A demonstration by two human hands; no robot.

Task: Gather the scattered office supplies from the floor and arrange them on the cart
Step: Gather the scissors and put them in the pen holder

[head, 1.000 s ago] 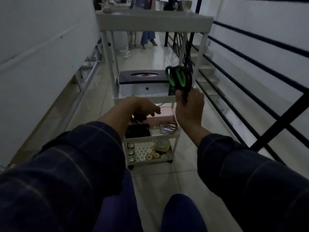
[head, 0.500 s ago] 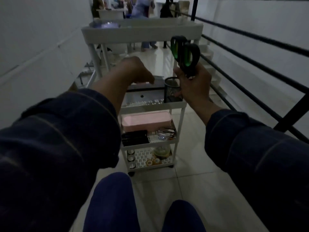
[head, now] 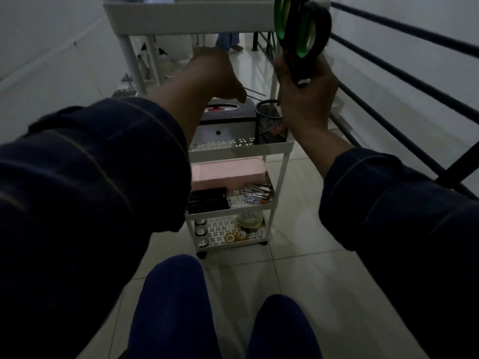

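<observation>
The right hand [head: 305, 99] is clamped round the blades of the green-handled scissors [head: 302, 35], handles up, above the mesh pen cup [head: 269, 121] on the white cart [head: 241, 146]. The step looks like stowing them: next, lower them blades-down into that cup. The left hand [head: 220, 76] pinches a thin rod-like item over the dark box [head: 228, 112] at the cup's 9 o'clock. A pink case, tape rolls and clips fill lower shelves. Tiled floor [head: 298, 268], black railing at 3 o'clock, dim light.
</observation>
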